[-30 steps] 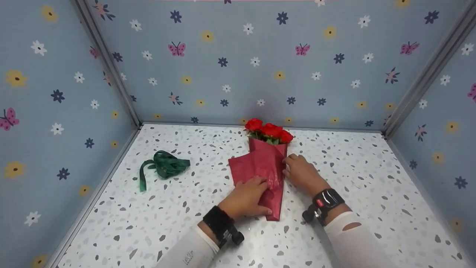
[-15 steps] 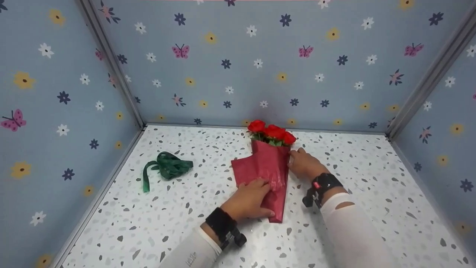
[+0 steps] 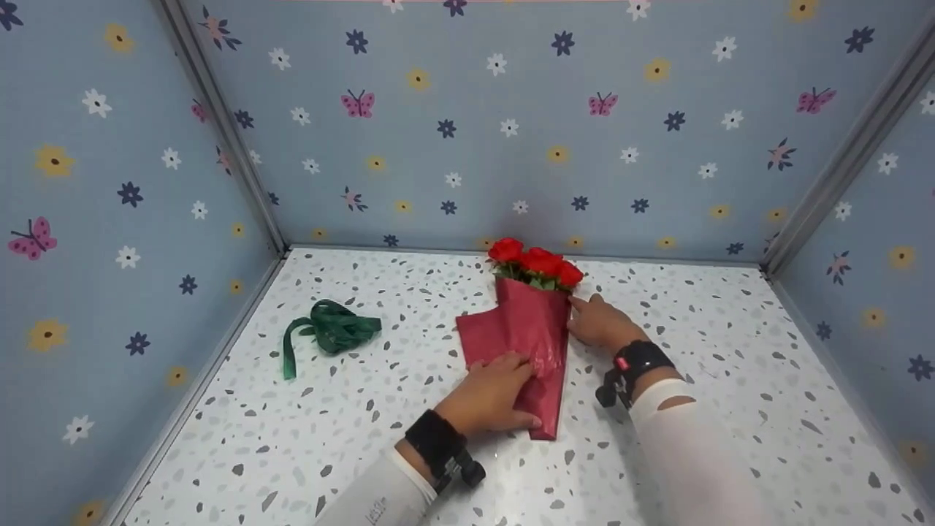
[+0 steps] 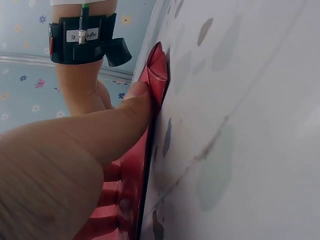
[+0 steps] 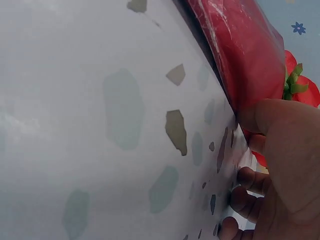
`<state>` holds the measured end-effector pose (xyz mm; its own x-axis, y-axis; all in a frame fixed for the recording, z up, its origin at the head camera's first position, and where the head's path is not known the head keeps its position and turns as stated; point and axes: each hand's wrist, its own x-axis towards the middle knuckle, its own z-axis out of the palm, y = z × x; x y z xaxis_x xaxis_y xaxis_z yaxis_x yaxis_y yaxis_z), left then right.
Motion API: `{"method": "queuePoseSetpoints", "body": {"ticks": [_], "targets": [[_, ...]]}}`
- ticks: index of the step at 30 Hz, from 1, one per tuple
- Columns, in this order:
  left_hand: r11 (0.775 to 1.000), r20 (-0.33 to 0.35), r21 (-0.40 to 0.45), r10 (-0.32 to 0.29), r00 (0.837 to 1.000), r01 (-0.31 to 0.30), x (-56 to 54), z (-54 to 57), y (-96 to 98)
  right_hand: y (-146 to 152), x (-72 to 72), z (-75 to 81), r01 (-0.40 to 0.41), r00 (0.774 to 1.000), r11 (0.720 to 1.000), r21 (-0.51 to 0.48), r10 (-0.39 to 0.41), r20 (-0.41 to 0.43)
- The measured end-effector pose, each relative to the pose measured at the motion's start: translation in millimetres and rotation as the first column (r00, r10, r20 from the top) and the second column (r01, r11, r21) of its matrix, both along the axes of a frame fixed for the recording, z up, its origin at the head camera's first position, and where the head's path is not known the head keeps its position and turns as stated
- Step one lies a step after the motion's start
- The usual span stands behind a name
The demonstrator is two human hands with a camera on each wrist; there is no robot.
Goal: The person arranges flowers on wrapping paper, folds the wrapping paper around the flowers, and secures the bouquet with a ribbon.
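Observation:
A bouquet of red roses [image 3: 540, 261] with green leaves lies in dark red wrapping paper [image 3: 537, 321], its blooms toward the back wall. One flap of the paper sticks out to the left. My left hand [image 3: 491, 394] presses on the lower part of the wrap, fingers spread across it and thumb near the narrow end. In the left wrist view the thumb [image 4: 127, 117] rests along the folded paper's edge. At the upper right edge of the wrap, my right hand [image 3: 603, 325] pinches the paper between thumb and index finger, just below the blooms; the other fingers [image 5: 245, 202] curl loosely beside the tabletop.
A loose bundle of green ribbon [image 3: 336, 326] lies to the left on the speckled white tabletop [image 3: 394, 292], one end trailing forward. Blue patterned panels [image 3: 467, 146] stand at the back and both sides, and the roses lie close to the back one.
My right hand has slid up the wrap's right edge toward the blooms. The left hand stays pressed on the paper. The head view has shifted slightly.

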<state>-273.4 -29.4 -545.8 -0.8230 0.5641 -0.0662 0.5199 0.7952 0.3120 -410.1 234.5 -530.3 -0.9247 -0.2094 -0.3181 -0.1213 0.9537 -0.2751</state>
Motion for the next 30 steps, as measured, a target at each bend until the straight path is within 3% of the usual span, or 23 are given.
{"method": "queuePoseSetpoints", "body": {"ticks": [7, 16, 24, 30], "targets": [[1.000, 0.015, 0.004, 0.013, 1.000, -0.014, 0.1, 1.0, -1.6, -2.9, 22.7, -3.1, -0.026, 0.999, 0.999, -0.041, 0.025, -0.045], [1.000, 0.007, -0.003, 0.004, 1.000, -0.004, 0.6, -1.5, 1.3, -12.4, 70.5, 0.5, -0.096, 0.994, 0.993, -0.071, 0.092, -0.058], [1.000, 0.013, -0.006, 0.017, 1.000, -0.017, -1.0, -0.2, 2.1, -25.3, 112.4, 12.4, -0.131, 0.991, 0.991, 0.003, 0.131, -0.037], [1.000, 0.001, -0.001, 0.015, 1.000, -0.015, -1.2, -2.1, 1.2, -35.3, 126.4, 12.5, -0.160, 0.987, 0.985, 0.059, 0.161, -0.008]]}}
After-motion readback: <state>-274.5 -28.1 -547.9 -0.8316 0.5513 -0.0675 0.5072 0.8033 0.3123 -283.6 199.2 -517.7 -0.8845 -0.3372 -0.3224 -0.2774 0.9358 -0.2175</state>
